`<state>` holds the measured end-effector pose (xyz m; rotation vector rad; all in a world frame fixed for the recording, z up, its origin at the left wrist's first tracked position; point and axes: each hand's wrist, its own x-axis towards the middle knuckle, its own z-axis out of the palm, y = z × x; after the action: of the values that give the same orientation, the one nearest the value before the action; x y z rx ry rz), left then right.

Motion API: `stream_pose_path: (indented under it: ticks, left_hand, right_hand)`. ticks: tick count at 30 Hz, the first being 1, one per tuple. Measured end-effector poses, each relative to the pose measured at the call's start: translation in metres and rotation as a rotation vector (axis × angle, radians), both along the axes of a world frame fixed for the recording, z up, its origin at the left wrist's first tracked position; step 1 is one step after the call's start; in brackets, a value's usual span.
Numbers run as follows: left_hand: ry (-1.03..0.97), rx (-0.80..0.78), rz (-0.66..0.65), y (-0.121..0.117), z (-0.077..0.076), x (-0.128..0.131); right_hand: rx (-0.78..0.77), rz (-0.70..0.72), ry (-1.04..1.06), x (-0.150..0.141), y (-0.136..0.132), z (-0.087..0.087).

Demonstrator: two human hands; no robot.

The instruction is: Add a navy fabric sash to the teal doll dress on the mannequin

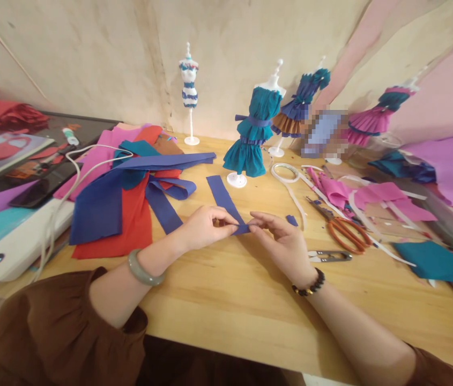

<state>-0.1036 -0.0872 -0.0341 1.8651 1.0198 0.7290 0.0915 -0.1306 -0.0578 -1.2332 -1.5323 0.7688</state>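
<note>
My left hand [204, 225] and my right hand [280, 238] meet over the wooden table [230, 305]. Both pinch the near end of a narrow blue paper strip [222, 197] that runs away from me across the table. The fingers of each hand are closed on the strip's end. A small blue scrap [291, 220] lies just beyond my right hand. Behind the strip stands a small white mannequin in a teal ruffled dress [252, 136].
Blue, red and pink paper sheets [125, 198] pile up at left beside a white device [25, 241] with a cord. Orange-handled scissors [344, 228], small snips [328, 256], a tape roll [286, 172] and pink scraps lie at right. More dressed mannequins [189, 91] stand along the wall.
</note>
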Motion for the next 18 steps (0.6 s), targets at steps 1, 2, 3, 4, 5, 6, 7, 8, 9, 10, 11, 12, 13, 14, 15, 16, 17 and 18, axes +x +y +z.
stream_pose_path:
  ticks: [1, 2, 3, 4, 5, 6, 7, 8, 9, 10, 11, 12, 13, 14, 15, 16, 17, 18]
  left_hand:
    - [0.001, 0.001, -0.007, 0.0001, 0.0006, -0.0004]
    - [-0.005, 0.0, -0.013, 0.0, 0.0011, -0.0008]
    - [-0.02, -0.007, -0.016, -0.0003, 0.0016, -0.0012]
    - [-0.042, -0.021, -0.015, -0.0008, 0.002, -0.0015]
    - [-0.069, -0.044, -0.014, -0.0015, 0.0022, -0.0016]
    - [-0.096, -0.071, -0.013, -0.0023, 0.0022, -0.0014]
    - [-0.117, -0.097, -0.015, -0.0033, 0.0021, -0.0009]
    - [-0.13, -0.118, -0.021, -0.0042, 0.0018, -0.0001]
    - [-0.137, -0.128, -0.025, -0.0051, 0.0014, 0.0009]
    - [-0.141, -0.128, -0.026, -0.0058, 0.0009, 0.0021]
    - [-0.145, -0.117, -0.021, -0.0063, 0.0005, 0.0032]
    - [-0.148, -0.104, -0.012, -0.0066, 0.0001, 0.0042]
    - [-0.154, -0.092, -0.003, -0.0067, -0.0002, 0.0051]
    - [-0.163, -0.087, 0.006, -0.0067, -0.0004, 0.0056]
    - [-0.172, -0.089, 0.013, -0.0065, -0.0005, 0.0059]
    - [-0.181, -0.097, 0.017, -0.0062, -0.0007, 0.006]
    - [-0.189, -0.108, 0.017, -0.0059, -0.0009, 0.0059]
    - [-0.194, -0.116, 0.017, -0.0057, -0.0012, 0.0058]
  right_hand:
    - [-0.006, -0.003, 0.01, 0.0001, 0.0003, -0.0005]
    - [-0.009, -0.006, 0.017, 0.0001, 0.0005, -0.0008]
    - [-0.011, -0.008, 0.024, -0.0001, 0.0007, -0.0011]
    - [-0.012, -0.009, 0.033, -0.0003, 0.0008, -0.0013]
    - [-0.013, -0.008, 0.041, -0.0007, 0.0008, -0.0014]
    - [-0.014, -0.005, 0.049, -0.0011, 0.0009, -0.0015]
    - [-0.015, 0.0, 0.054, -0.0016, 0.0009, -0.0016]
    - [-0.016, 0.005, 0.056, -0.0021, 0.0009, -0.0018]
    - [-0.017, 0.009, 0.057, -0.0026, 0.0009, -0.0019]
    - [-0.018, 0.012, 0.056, -0.003, 0.0009, -0.0021]
    - [-0.018, 0.012, 0.057, -0.0033, 0.001, -0.0023]
    - [-0.019, 0.01, 0.061, -0.0034, 0.001, -0.0025]
    - [-0.022, 0.008, 0.067, -0.0035, 0.0011, -0.0027]
    - [-0.029, 0.006, 0.077, -0.0034, 0.0011, -0.0029]
    - [-0.038, 0.007, 0.089, -0.0032, 0.0011, -0.003]
    - [-0.05, 0.014, 0.104, -0.0028, 0.0011, -0.0031]
    - [-0.062, 0.027, 0.119, -0.0024, 0.001, -0.003]
    - [-0.071, 0.042, 0.129, -0.002, 0.0009, -0.003]
